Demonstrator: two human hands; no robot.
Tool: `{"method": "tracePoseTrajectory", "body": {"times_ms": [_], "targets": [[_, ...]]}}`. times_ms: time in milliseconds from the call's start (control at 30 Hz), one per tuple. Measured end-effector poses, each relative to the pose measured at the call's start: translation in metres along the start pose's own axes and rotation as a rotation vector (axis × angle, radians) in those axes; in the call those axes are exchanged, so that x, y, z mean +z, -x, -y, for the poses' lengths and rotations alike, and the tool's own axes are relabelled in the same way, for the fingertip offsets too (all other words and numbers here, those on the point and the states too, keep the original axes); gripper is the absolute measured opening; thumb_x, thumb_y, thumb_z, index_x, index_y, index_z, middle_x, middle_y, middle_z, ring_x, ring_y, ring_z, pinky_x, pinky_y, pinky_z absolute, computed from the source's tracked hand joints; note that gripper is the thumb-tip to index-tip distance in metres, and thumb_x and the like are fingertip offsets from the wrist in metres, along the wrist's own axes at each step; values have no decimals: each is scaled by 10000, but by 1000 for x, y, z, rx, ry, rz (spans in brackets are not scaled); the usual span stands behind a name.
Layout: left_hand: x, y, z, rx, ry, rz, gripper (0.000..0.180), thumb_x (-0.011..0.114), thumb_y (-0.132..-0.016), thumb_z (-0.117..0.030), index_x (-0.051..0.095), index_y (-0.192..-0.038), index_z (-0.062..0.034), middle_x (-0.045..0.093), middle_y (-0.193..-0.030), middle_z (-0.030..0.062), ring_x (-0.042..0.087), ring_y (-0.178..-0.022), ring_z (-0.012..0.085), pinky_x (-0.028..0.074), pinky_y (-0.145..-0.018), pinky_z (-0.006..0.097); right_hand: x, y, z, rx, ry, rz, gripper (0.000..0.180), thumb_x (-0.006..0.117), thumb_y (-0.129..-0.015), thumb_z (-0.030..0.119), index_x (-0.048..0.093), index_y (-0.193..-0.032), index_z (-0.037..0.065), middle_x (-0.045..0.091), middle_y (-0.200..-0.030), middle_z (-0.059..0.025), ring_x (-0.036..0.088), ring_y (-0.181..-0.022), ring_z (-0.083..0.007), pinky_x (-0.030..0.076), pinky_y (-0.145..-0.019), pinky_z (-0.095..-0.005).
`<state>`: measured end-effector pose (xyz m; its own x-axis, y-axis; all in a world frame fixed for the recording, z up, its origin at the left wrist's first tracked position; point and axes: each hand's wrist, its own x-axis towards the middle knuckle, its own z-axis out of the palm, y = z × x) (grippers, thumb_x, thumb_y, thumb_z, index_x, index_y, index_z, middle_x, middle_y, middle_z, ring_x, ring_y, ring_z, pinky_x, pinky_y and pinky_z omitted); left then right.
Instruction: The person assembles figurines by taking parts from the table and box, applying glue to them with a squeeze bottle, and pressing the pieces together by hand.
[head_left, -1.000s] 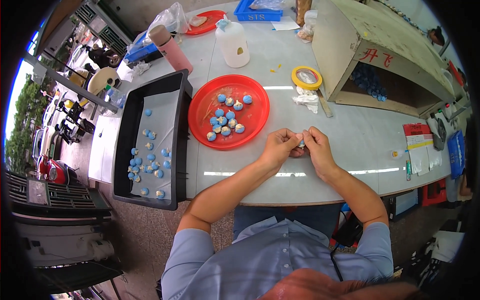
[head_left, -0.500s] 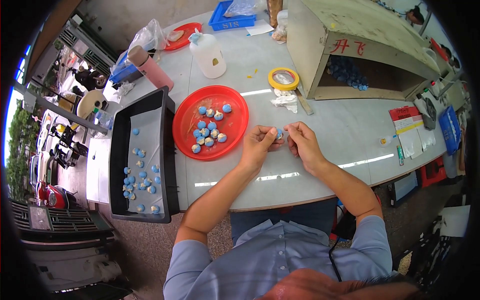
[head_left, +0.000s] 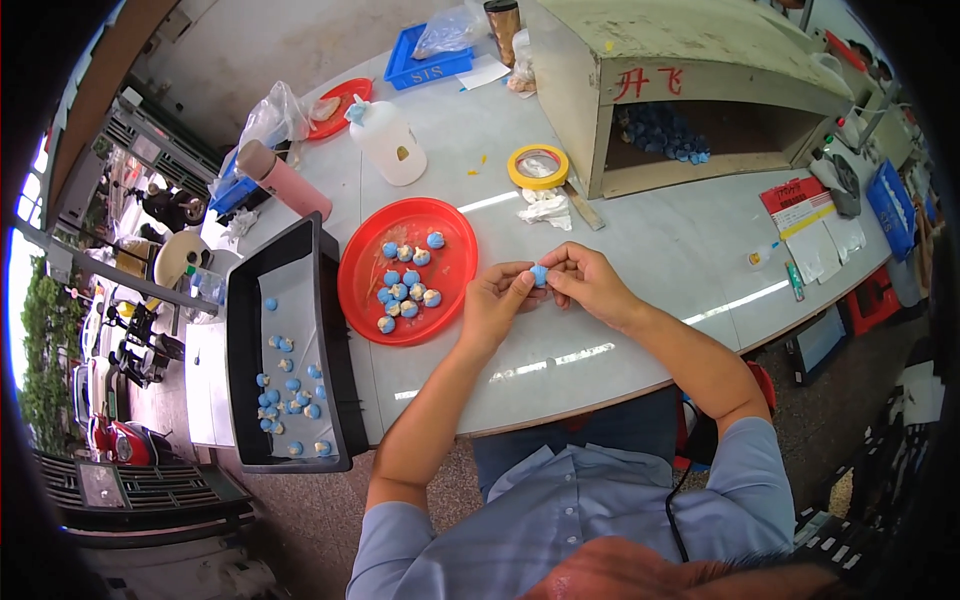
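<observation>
Between the fingertips of my left hand (head_left: pixel 497 300) and my right hand (head_left: pixel 588 282) sits a small blue ball-shaped piece (head_left: pixel 539 275), held just above the pale table (head_left: pixel 640 330). Both hands pinch it together. To the left of my left hand lies a round red plate (head_left: pixel 450 230) with several blue and beige pieces (head_left: pixel 405 285) on it. Further left, a black rectangular tray (head_left: pixel 335 350) holds several more small blue pieces (head_left: pixel 288 385).
A yellow tape roll (head_left: pixel 538 166) and crumpled white paper (head_left: pixel 546 209) lie beyond my hands. A white bottle (head_left: pixel 388 142), a pink cylinder (head_left: pixel 283 178), a blue tray (head_left: pixel 428 62) and a big beige open box (head_left: pixel 700 90) with blue pieces inside stand further back.
The view has shifted, so the table and plate sit lower and more central. My hands stay together by the plate, and the blue piece between the fingertips shows more plainly.
</observation>
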<state>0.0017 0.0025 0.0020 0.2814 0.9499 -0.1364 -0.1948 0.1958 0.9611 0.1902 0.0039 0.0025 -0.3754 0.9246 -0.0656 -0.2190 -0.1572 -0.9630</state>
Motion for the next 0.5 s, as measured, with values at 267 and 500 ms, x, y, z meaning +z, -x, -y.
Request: {"method": "tracePoseTrajectory", "body": {"times_ms": [267,500], "targets": [[-3,-2,3,-39,-77,33,234,612,-920,-58,582,-1087,103,667,-969,154,685,-834,178,575,-723,242,-6,-2,-1,-14,194,35,121,562,-916,44,550,-1025,-7,578,-809,-16,533,-660,-57,449,-568,-210],[0,-1,15,71,-38,0,214,617,-907,-29,588,-1064,114,667,-950,160,678,-844,173,577,-759,253,-4,-3,-3,-37,242,54,97,565,-910,43,553,-1005,23,572,-838,-4,506,-678,-41,421,-557,-194]]}}
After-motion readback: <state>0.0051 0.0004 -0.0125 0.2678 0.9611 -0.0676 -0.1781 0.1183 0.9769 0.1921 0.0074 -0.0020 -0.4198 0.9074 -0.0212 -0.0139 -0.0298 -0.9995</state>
